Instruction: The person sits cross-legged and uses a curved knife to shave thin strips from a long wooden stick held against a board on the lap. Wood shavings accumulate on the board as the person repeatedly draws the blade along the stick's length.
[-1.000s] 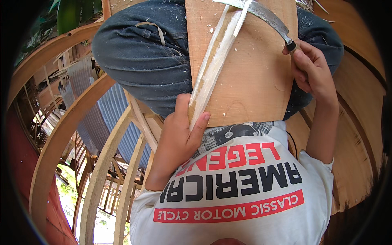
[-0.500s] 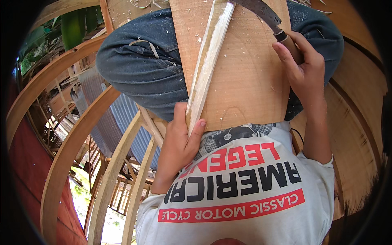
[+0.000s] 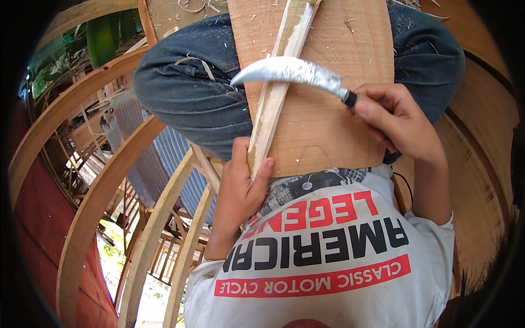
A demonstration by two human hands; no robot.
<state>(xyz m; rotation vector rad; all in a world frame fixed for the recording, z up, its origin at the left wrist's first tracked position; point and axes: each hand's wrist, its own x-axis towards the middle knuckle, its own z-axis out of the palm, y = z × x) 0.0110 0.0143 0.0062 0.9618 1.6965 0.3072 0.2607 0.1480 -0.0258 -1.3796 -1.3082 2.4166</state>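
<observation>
My left hand (image 3: pixel 244 177) is closed round the near end of a long, pale wooden stick (image 3: pixel 273 104) with shaved faces. The stick slants away to the upper right, over a flat wooden board (image 3: pixel 322 131) that lies across my lap. In my right hand (image 3: pixel 402 117) is a sickle (image 3: pixel 295 71) with a curved metal blade and a dark collar at its handle. The blade points left and crosses above the middle of the stick; whether it touches the wood I cannot tell. My fingers hide most of the handle.
My bent knees in dusty jeans (image 3: pixel 186 76) flank the board. Small wood shavings (image 3: pixel 350 24) lie on the board, and a curled strip (image 3: pixel 199 64) rests on the left leg. Curved wooden railing bars (image 3: pixel 104 191) stand at the left, with corrugated metal sheeting (image 3: pixel 178 153) beyond.
The sickle's blade has come from the stick's far end toward me, swinging round to point left. My right hand has moved slightly nearer and turned. My left hand stays on the stick.
</observation>
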